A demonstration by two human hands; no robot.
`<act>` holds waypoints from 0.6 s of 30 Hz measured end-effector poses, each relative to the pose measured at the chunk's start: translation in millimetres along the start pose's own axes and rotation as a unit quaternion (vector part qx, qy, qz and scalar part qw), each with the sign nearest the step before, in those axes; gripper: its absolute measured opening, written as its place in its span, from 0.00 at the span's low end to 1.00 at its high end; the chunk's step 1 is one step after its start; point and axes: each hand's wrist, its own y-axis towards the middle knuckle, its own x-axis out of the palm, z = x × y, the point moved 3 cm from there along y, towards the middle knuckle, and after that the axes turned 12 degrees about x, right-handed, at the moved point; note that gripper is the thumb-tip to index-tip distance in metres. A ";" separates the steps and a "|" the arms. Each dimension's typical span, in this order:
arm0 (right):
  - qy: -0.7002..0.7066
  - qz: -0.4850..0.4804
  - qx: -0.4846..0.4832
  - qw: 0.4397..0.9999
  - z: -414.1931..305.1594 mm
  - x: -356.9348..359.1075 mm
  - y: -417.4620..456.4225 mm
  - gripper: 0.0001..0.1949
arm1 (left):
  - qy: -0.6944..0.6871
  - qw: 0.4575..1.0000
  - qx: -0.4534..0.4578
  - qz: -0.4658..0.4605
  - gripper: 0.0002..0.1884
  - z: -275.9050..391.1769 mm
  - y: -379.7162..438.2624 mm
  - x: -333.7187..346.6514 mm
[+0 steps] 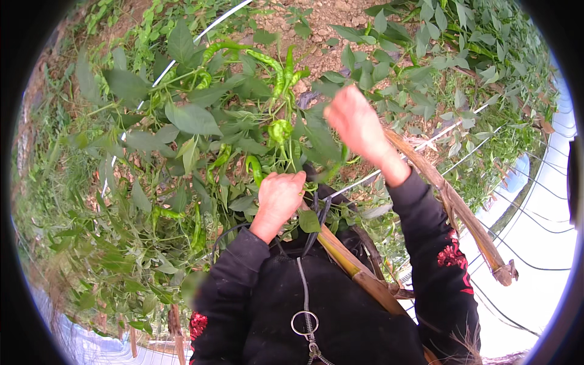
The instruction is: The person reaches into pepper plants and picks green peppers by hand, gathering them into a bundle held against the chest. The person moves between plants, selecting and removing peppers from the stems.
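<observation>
Before me is a leafy pepper plant (pixel 191 118) with several long green chili peppers. A curled green pepper (pixel 279 131) hangs above my left hand (pixel 281 191), whose fingers are bent in among the stems; another green pepper (pixel 254 169) is right beside its knuckles. What the left fingers touch is hidden by the hand. My right hand (pixel 353 118), blurred, is raised at the plant's right side with its fingers curled; whether anything is inside them cannot be made out. More green peppers (pixel 276 70) cluster at the top of the plant, left of the right hand.
A dry brown stalk (pixel 451 196) slants beside my right sleeve, and a cane pole (pixel 346 262) crosses my black jacket (pixel 283 296). A white string (pixel 438 137) runs diagonally through the plants. Brown soil (pixel 319 27) shows behind, with white sheeting (pixel 534 242) and dark wires at right.
</observation>
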 end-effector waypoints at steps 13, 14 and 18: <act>-0.121 -0.137 -0.009 0.983 20.8 127.6 45.2 0.05 | -0.024 0.999 -0.036 -0.003 0.12 1.5 -3.4 1.4; -0.121 -0.123 -0.027 0.985 23.2 123.6 42.1 0.05 | -0.024 0.999 -0.034 0.001 0.12 1.3 -4.1 0.5; -0.101 -0.161 -0.055 0.980 36.1 107.7 36.4 0.04 | -0.009 1.000 -0.009 -0.010 0.12 7.5 -3.0 1.6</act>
